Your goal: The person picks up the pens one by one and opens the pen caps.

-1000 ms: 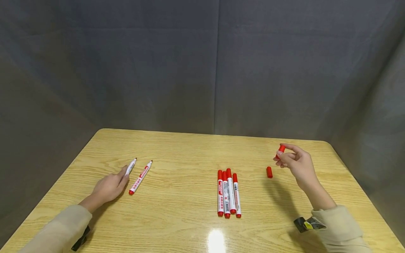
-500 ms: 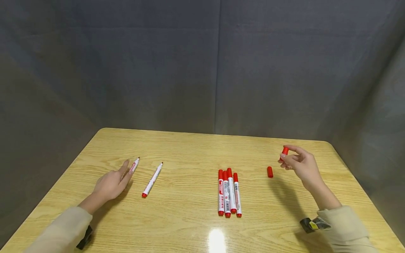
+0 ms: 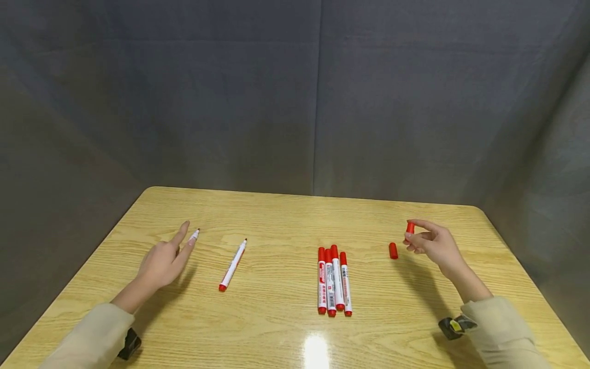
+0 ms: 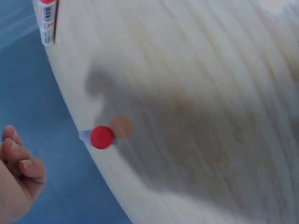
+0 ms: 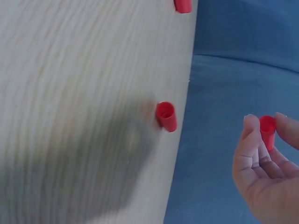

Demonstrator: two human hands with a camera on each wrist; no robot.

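Observation:
My left hand [image 3: 161,261] is raised over an uncapped white marker [image 3: 195,234], index finger straight, thumb hiding part of it. In the left wrist view this marker's red end [image 4: 102,137] faces the camera, apart from the curled fingers [image 4: 35,169]. A second uncapped marker [image 3: 232,265] lies to the right, dark tip pointing away from me. Between thumb and forefinger, my right hand [image 3: 435,248] pinches a red marker cap [image 3: 409,230], hollow end visible in the right wrist view. Another red cap [image 3: 393,250] lies on the table just left of that hand.
Several capped red-and-white markers [image 3: 334,282] lie side by side at mid-table, between my hands. The wooden table [image 3: 272,220] has rounded far corners. A dark grey curtain [image 3: 295,102] hangs behind it. One red piece [image 5: 183,5] is cut off at the right wrist view's top.
The second uncapped marker has rolled to the right, away from my left hand. That hand has risen and its index finger has straightened. The pinched cap has shifted only slightly.

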